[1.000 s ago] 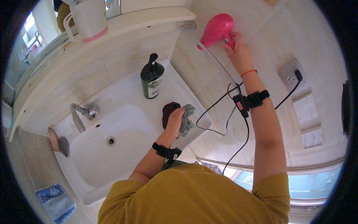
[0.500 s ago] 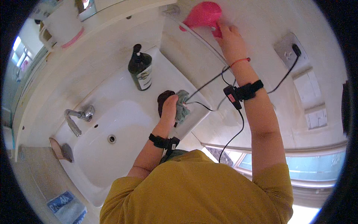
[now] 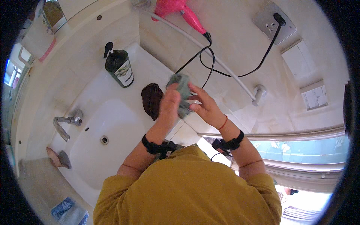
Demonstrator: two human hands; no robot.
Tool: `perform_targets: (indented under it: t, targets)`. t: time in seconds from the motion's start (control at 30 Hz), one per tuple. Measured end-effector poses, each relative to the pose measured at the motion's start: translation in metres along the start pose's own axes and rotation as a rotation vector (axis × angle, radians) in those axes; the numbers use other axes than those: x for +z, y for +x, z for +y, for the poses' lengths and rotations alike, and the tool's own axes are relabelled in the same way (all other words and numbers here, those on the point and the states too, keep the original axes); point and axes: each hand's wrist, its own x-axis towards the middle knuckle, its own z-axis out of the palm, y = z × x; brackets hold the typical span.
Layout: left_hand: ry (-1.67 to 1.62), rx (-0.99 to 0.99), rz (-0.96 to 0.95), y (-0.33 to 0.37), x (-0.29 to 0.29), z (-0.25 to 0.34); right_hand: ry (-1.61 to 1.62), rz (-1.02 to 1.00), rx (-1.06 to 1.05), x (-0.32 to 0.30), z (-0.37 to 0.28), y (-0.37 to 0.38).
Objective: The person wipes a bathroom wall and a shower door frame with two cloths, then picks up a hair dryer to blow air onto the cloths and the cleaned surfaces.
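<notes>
A crumpled, soft grey-green cloth (image 3: pixel 180 83) is held up at the front right corner of the white, glossy basin (image 3: pixel 116 131). The left hand (image 3: pixel 169 103), slightly blurred, grasps it from the left, thumb laid along the folds. The right hand (image 3: pixel 206 107) meets its right side with thumb and fingers curved and spread; whether these grip the fabric or only touch it, I cannot tell. Each wrist wears a black strap, the right one also a thin red cord.

Just beside the left hand, a dark brown, gathered piece of fabric (image 3: pixel 152 100) lies on the ledge along the basin's right edge. Toward the back right corner stands a dark green, translucent pump bottle (image 3: pixel 119 68) with a black nozzle and pale label. A bent chrome tap (image 3: pixel 67 122) rises at the back edge, and a round metal-ringed drain (image 3: pixel 104 140) sits in the smooth bowl.

On the wall beyond the right edge, a glossy pink hair dryer (image 3: pixel 192 19) shows behind a straight pale rail (image 3: pixel 221 59); its black cord (image 3: pixel 258 67) loops loosely and runs to a metal socket plate (image 3: pixel 273 23)
</notes>
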Motion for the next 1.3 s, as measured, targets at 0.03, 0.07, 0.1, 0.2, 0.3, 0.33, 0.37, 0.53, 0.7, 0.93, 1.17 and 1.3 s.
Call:
perform_targets:
  t: [0.03,0.07,0.1,0.2,0.3,0.33,0.37,0.53,0.7,0.93,1.17,1.3]
  targets:
    - [0.039,0.047,-0.073,-0.001,0.004,-0.014,0.052,0.07,-0.097,0.001,0.008,0.002]
    - [0.074,0.096,-0.144,-0.002,0.008,-0.028,-0.288,0.171,-0.165,-0.002,0.008,0.003]
    - [0.105,0.147,-0.217,-0.002,0.013,-0.044,-0.263,0.178,-0.086,-0.007,0.006,0.001]
    - [0.109,0.058,-0.24,0.005,0.0,-0.036,-0.267,0.22,0.037,-0.035,-0.016,-0.007]
    - [0.102,-0.078,0.242,0.021,-0.022,-0.03,-0.578,0.163,-0.134,-0.056,-0.05,0.002]
    - [0.296,-0.019,0.298,0.028,-0.031,-0.029,-0.616,0.081,0.006,-0.06,-0.053,0.006]
    - [0.49,0.041,0.353,0.036,-0.042,-0.03,-0.598,0.093,0.131,-0.057,-0.05,0.012]
    - [1.007,0.446,0.045,0.043,-0.073,-0.083,-0.597,0.129,0.383,-0.023,0.039,0.023]
    - [0.643,0.128,-0.334,0.027,-0.03,-0.063,-0.63,-0.146,0.41,0.008,0.041,0.023]
    - [0.6,0.29,-0.632,0.04,-0.017,-0.03,-0.865,-0.115,0.271,-0.008,-0.024,0.014]
    - [0.33,0.372,-0.572,0.036,0.015,-0.009,-0.913,-0.011,0.116,-0.034,-0.06,0.007]
    - [0.444,0.308,-0.59,0.037,0.021,0.016,-0.648,0.132,0.073,-0.07,-0.127,0.016]
